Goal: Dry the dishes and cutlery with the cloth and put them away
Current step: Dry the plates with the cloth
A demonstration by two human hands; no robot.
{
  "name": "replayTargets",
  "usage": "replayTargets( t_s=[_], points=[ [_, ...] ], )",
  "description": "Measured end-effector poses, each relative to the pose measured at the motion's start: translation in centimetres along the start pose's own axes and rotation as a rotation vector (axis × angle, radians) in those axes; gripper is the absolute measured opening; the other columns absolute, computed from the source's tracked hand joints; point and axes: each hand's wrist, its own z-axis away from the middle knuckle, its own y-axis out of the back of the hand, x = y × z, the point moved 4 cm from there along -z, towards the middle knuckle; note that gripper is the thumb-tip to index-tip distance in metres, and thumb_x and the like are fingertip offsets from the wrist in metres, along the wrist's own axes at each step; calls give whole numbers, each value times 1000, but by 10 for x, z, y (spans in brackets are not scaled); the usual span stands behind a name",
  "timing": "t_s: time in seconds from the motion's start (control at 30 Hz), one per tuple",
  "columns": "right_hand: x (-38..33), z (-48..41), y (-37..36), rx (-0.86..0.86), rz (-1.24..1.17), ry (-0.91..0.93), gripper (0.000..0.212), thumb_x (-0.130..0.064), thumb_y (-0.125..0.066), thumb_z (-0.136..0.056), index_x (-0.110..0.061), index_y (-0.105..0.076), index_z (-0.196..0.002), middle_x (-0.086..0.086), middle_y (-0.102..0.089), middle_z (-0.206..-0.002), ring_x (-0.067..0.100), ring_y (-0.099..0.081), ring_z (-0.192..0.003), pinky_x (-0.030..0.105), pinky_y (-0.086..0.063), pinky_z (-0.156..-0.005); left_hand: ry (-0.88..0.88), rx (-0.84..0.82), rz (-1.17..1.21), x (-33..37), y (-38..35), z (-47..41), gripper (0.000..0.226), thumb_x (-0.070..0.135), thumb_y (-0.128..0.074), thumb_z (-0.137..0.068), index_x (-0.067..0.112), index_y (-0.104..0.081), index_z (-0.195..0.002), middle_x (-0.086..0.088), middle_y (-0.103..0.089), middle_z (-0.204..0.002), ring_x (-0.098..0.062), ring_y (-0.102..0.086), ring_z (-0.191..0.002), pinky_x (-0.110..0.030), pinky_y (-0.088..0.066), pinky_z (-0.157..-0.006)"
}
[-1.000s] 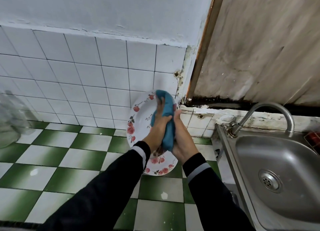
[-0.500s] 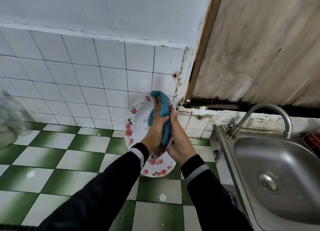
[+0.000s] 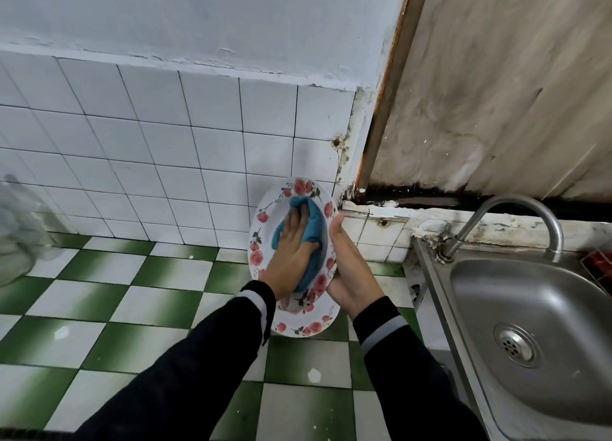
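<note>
Both arms, in black sleeves (image 3: pixel 198 357) with pale cuffs, reach forward with the wrists close together. The left hand (image 3: pixel 291 251) lies flat, fingers straight, pressing a blue cloth (image 3: pixel 314 228) onto a white round flower-printed plate (image 3: pixel 261 238). The right hand (image 3: pixel 347 271) cups the plate's right rim, thumb pointing up. Its fingers are hidden behind the plate and probably curl round it.

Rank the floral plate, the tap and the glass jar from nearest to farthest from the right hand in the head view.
1. floral plate: held by the right hand itself.
2. tap: off to the right, behind the sink.
3. glass jar: at the far left edge.
</note>
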Motion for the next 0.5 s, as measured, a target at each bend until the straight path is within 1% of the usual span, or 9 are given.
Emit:
replayTargets(
  t_s=[0.1,0.13,0.17,0.23,0.3,0.37,0.4,0.43,0.5],
  points=[
    [-7,2,5,-40,-85,29,59,-51,-46,-96,-12,-52,-141,14,-60,-138,30,-56,-129,51,-39,-113,39,-18,-261,-26,17,3,78,55,-12,-86,25,12,-154,4,19,-161,-9,19,-147,-34,10,-122],
    [-8,1,7,-34,-93,45,58,-50,-44,-98,-12,-52,-141,14,-60,-138,30,-56,-129,51,-40,-113,51,-43,-344,-34,17,6,80,59,-8,-82,27,13,-153,6,20,-160,-10,18,-148,-33,11,-122],
    [-10,3,6,-25,-89,62,58,-50,-44,-97,-12,-52,-140,14,-60,-137,29,-57,-128,52,-40,-112,52,-78,-370,-36,17,11,79,60,-7,-82,30,12,-152,8,20,-158,-11,17,-148,-32,10,-121],
    [-14,1,8,25,-78,96,63,-53,-51,-92,-13,-53,-140,14,-62,-135,30,-58,-126,53,-41,-111,68,-148,-261,-33,11,22,68,53,-16,-92,29,5,-153,11,13,-159,-10,11,-150,-27,8,-120],
    [-18,-3,10,96,-69,137,81,-63,-68,-77,-16,-53,-141,13,-60,-137,31,-58,-126,56,-40,-111,93,-193,-78,-23,2,36,56,35,-30,-103,28,-9,-155,11,-3,-162,-9,0,-150,-24,1,-118],
    [-17,-11,12,156,-60,155,103,-74,-81,-55,-24,-54,-141,7,-57,-143,29,-56,-128,56,-40,-111,133,-213,90,-8,-5,50,53,26,-39,-102,34,-23,-152,6,-27,-159,-17,-23,-146,-33,-14,-121],
    [-16,-15,14,179,-59,168,109,-77,-83,-48,-27,-55,-140,4,-56,-143,28,-56,-128,55,-41,-111,145,-218,183,1,-9,55,50,27,-42,-99,40,-32,-146,3,-40,-151,-20,-38,-137,-37,-25,-119],
    [-16,-17,15,195,-53,180,113,-78,-82,-44,-27,-55,-140,3,-57,-143,27,-56,-129,53,-41,-111,140,-220,276,11,-12,59,46,28,-45,-94,46,-39,-136,2,-50,-139,-17,-49,-123,-38,-34,-113],
    [-15,-19,14,204,-34,174,114,-80,-76,-48,-23,-52,-143,2,-55,-142,24,-51,-133,47,-38,-114,111,-189,393,26,-15,59,41,30,-45,-85,48,-45,-122,6,-60,-119,-5,-57,-98,-34,-43,-100]
  ],
)
